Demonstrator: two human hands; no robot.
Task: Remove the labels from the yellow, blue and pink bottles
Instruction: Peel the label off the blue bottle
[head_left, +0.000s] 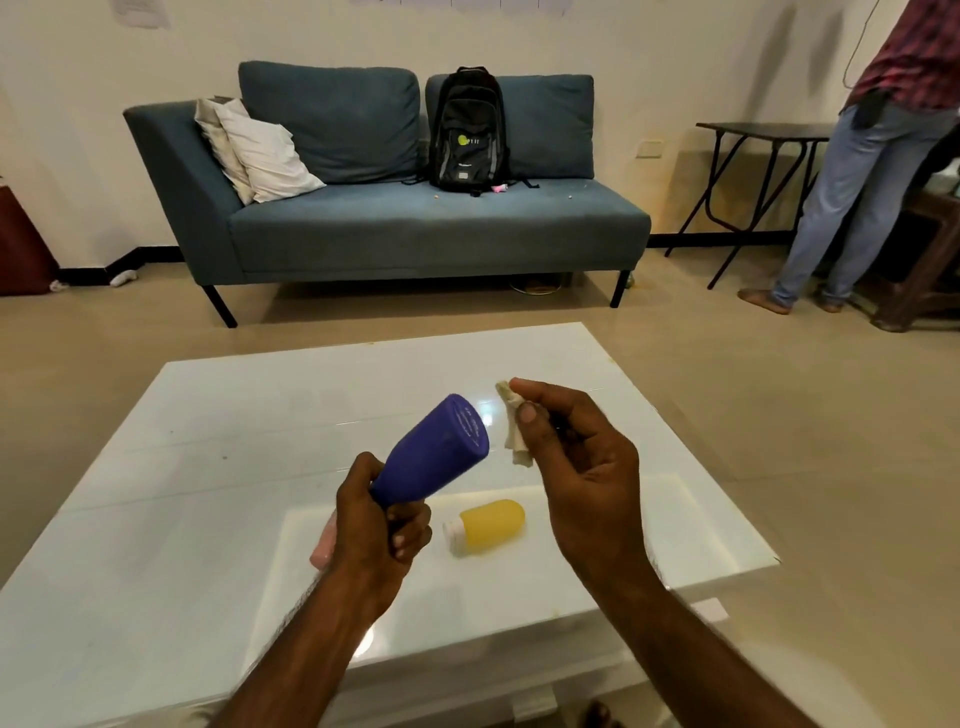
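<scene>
My left hand (382, 525) grips the blue bottle (434, 452) by its neck end, so that its flat base tilts up and away from me above the white table (208, 415). No label shows on the side facing me. My right hand (576, 457) pinches a crumpled whitish label (514, 426) between thumb and fingers, just right of the bottle's base. The yellow bottle (491, 525) lies on its side on the table below my hands, white cap to the left. A pink bottle (324, 543) lies mostly hidden behind my left wrist.
A blue sofa (415, 223) with a black backpack (470, 130) and white pillows (254, 145) stands beyond the table. At the far right a person in jeans (857, 182) stands by a black folding table (758, 135).
</scene>
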